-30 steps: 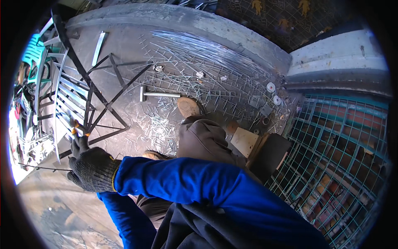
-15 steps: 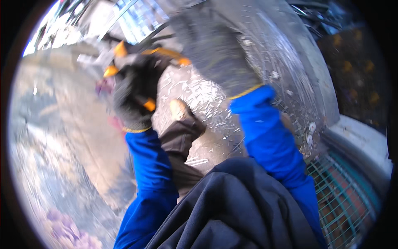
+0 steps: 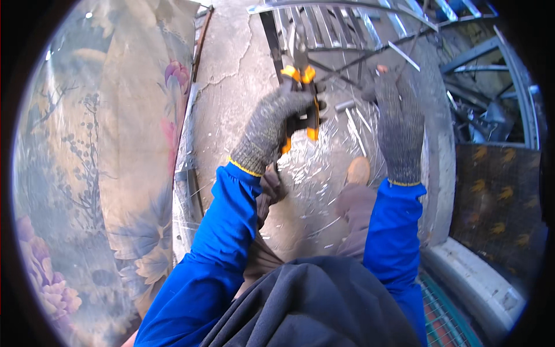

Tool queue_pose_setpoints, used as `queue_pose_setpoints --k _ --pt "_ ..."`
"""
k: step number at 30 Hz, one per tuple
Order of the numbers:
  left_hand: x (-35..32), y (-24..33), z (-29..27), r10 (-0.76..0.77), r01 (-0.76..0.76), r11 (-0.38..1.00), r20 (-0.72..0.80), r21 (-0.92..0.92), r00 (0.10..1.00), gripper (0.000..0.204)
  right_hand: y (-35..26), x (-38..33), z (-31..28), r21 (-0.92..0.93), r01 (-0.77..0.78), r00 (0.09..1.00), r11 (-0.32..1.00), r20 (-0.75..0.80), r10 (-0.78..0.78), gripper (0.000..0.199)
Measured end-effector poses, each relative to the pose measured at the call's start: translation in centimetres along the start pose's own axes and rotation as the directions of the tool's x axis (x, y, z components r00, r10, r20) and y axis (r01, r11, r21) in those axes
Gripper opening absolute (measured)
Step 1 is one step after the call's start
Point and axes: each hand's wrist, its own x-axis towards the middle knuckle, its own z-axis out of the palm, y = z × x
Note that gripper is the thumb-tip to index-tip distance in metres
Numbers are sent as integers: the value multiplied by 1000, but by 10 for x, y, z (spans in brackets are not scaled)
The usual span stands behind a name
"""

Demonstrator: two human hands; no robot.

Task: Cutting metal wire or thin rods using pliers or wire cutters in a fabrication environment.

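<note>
There, near twelve o'clock, the left hand (image 3: 276, 118) had its fingers curled tight round orange-and-black pliers (image 3: 308, 74): stiff, fairly heavy, I judged, best held low on both handles (image 3: 313, 133)! At two, the right hand (image 3: 400, 124) was outstretched; whether it gripped anything, I couldn't tell.

We had open air between our left hand (image 3: 269, 115) and our right hand (image 3: 400, 124), above a metal hammer (image 3: 346, 106) and scattered wire pieces (image 3: 312, 159). Beyond the pliers (image 3: 309, 74), crossed dark bars (image 3: 342, 70) and a slatted metal frame (image 3: 370, 29) stood in our way. Leftward we could pass over bare floor (image 3: 222, 104) toward the floral sheet (image 3: 139, 144); on our right, a concrete ledge (image 3: 440, 179) ran close beside our hand.
</note>
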Motion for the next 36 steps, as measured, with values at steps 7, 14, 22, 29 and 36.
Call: queue_pose_setpoints --k 7,14,22,29,36 --pt "-7 4 18 -31 33 999 241 -7 970 65 10 -1 -51 296 -356 934 886 123 335 38" --pt "-11 0 21 -44 133 961 338 -243 940 76 3 -13 -39 191 -596 790 780 313 527 38" --pt "-1 -23 14 -71 173 908 267 -382 961 57 -5 -5 -42 -176 -543 728 821 388 565 38" --pt "-1 -19 32 -25 147 938 359 -315 933 79 5 -7 -52 -212 -551 736 807 331 590 41" --pt "3 -32 19 -90 111 990 219 -86 972 59 9 -10 -56 -265 -524 735 810 341 587 41"
